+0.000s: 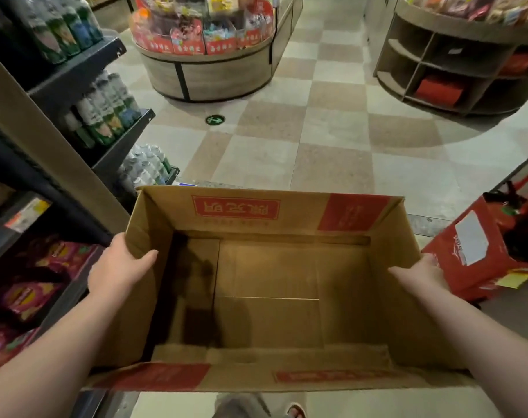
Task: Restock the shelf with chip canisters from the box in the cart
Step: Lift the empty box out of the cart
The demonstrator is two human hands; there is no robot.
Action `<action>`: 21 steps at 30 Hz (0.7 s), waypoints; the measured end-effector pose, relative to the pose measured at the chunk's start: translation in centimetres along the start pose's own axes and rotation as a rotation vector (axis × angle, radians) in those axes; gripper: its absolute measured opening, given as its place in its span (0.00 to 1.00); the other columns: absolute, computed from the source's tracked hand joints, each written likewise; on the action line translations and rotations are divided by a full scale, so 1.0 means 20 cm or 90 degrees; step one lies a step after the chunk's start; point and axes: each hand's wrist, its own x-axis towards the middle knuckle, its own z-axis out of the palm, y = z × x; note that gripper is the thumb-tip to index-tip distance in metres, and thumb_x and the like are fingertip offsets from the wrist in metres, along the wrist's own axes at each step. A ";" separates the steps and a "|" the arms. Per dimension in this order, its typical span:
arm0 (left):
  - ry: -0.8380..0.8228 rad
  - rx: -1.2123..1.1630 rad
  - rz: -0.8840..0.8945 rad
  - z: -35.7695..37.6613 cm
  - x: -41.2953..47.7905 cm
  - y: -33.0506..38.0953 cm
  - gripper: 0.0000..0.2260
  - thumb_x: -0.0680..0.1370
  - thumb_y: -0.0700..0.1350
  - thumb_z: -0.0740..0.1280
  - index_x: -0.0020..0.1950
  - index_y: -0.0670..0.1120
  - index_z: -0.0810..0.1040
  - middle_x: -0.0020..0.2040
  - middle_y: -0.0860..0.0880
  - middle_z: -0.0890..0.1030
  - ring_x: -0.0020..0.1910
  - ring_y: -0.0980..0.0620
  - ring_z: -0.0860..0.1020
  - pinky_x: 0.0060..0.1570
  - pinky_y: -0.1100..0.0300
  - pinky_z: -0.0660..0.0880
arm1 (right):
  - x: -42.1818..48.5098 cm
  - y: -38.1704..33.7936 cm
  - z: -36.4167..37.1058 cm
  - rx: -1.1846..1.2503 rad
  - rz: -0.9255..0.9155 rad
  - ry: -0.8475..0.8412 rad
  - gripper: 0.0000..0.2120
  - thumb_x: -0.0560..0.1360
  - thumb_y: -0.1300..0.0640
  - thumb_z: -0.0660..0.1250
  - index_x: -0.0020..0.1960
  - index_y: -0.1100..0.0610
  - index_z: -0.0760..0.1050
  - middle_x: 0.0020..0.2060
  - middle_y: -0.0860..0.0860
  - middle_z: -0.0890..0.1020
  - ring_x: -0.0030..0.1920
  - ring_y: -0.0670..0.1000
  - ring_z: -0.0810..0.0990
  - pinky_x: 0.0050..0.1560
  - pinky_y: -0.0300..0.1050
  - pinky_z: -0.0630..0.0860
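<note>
While both hands, left hand (118,263) and right hand (424,274), clasp its walls, box (265,273) sits empty.

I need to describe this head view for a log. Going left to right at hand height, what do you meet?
Snack shelf → left hand → empty cardboard box → right hand → red carton.

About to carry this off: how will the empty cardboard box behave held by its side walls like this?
Probably light: the cardboard box shows a bare bottom. Its walls likely flex, since the left hand and right hand grip thin open-topped sides. The loose flaps may flop.
</note>
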 end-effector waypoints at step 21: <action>-0.147 -0.003 0.025 0.74 1.42 0.57 0.29 0.73 0.55 0.70 0.69 0.46 0.65 0.61 0.38 0.76 0.59 0.34 0.75 0.54 0.42 0.73 | 0.97 -0.65 0.47 0.059 0.165 0.012 0.35 0.74 0.55 0.70 0.74 0.61 0.56 0.69 0.63 0.66 0.67 0.66 0.68 0.62 0.60 0.69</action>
